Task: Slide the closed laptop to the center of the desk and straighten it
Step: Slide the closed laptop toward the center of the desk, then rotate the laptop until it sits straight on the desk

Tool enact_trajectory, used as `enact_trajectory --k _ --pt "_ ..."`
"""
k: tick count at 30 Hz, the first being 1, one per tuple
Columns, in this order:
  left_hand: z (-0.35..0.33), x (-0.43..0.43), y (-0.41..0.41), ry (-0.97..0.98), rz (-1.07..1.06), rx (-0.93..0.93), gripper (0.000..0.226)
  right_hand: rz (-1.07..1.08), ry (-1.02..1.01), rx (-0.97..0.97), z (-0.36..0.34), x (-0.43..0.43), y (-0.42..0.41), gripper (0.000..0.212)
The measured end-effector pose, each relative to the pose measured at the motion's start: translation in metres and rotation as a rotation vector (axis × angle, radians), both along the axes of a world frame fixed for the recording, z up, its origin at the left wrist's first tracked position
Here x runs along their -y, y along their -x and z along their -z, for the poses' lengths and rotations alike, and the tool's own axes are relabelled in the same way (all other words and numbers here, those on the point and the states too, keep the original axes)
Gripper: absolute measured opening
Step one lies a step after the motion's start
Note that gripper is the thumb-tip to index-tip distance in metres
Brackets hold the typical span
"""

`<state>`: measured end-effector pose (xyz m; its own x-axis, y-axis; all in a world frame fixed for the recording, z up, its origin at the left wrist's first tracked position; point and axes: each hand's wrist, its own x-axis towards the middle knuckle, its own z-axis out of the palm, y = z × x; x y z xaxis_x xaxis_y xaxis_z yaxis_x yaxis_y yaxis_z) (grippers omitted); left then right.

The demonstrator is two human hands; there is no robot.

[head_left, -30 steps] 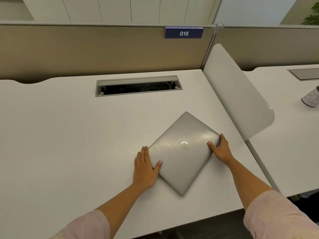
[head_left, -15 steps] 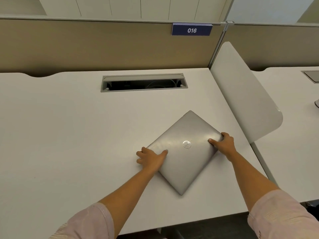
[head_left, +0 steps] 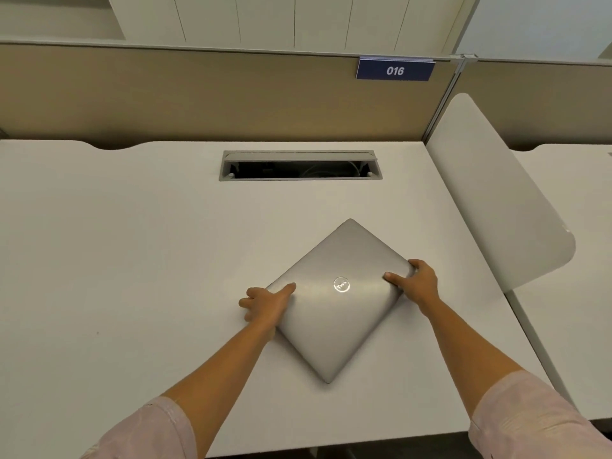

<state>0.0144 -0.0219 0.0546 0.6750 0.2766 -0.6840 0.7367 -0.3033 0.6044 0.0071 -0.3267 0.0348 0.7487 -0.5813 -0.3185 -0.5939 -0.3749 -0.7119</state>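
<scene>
While the closed laptop (head_left: 334, 313) lies skewed on the desk (head_left: 132, 260), both hands — left hand (head_left: 266, 306), right hand (head_left: 419, 283) — grip its corners

- The white worktop (head_left: 132, 260) runs from a beige partition at the back to its near edge.
- A grey cable slot (head_left: 299, 165) is set into it near the back, lid raised.
- 1 closed silver laptop (head_left: 334, 326) lies flat on it, right of the middle, turned corner-on like a diamond.

Even soft light; laptop (head_left: 334, 303) glare; edges warped.
</scene>
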Motion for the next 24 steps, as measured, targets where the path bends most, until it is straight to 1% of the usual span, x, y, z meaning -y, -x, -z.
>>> enact_trajectory --k 3,7,10,15,24 --pt "-0.002 -0.028 -0.010 -0.031 -0.042 0.005 0.094 -0.035 -0.028 0.008 0.000 -0.028 -0.013 0.091" --pt "-0.003 -0.066 -0.021 -0.042 -0.111 -0.004 0.103 -0.109 -0.030 0.002 0.000 -0.064 -0.030 0.086" --pt "-0.002 -0.093 -0.028 -0.048 -0.149 -0.001 0.105 -0.153 -0.032 -0.004 0.000 -0.090 -0.041 0.083" --pt "-0.001 -0.134 -0.040 -0.071 -0.186 0.001 0.098 -0.182 -0.037 -0.002 0.000 -0.133 -0.058 0.080" --pt "0.001 -0.182 -0.069 -0.115 -0.154 0.024 0.084 -0.170 -0.024 0.012 0.001 -0.185 -0.071 0.075"
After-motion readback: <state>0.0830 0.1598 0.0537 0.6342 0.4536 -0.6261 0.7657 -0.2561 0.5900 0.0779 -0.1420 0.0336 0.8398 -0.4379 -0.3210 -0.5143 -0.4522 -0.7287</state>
